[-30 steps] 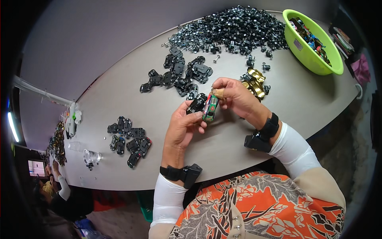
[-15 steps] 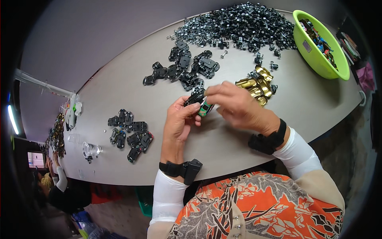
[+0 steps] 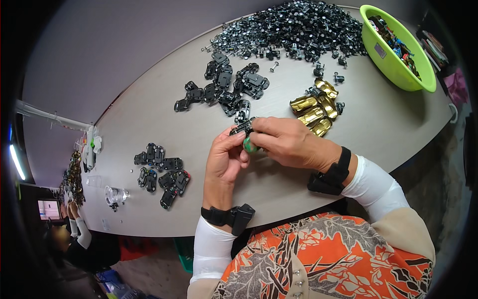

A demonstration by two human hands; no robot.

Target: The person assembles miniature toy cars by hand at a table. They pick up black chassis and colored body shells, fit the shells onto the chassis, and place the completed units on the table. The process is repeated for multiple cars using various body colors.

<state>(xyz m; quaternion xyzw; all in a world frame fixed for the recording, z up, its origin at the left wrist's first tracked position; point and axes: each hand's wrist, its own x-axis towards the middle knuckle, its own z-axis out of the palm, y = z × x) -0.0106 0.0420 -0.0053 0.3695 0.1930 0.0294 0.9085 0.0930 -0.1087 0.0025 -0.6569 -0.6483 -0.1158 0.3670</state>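
A green toy car body (image 3: 250, 144) and a black toy car chassis (image 3: 242, 129) are together in my left hand (image 3: 225, 157), its thumb across the chassis. My right hand (image 3: 288, 142) comes in from the right, fingers closed in a pinch at the two pieces. Whatever lies between those fingertips is hidden. Just beyond the hands, another black chassis (image 3: 243, 110) lies on the table, at the near end of a loose group of black chassis (image 3: 224, 79). Several gold car bodies (image 3: 312, 117) are piled past my right hand.
A large heap of wheel axles (image 3: 298, 30) covers the table's far side. At far right stands a lime-green basin (image 3: 398, 70) of coloured pieces. Assembled cars (image 3: 172, 182) lie to the left, near a clear plastic cup (image 3: 117, 195). Another person (image 3: 82, 234) sits at far left.
My right hand has moved left and its fingers have closed in on the pieces. The green body is now partly covered. The whole view has shifted slightly.
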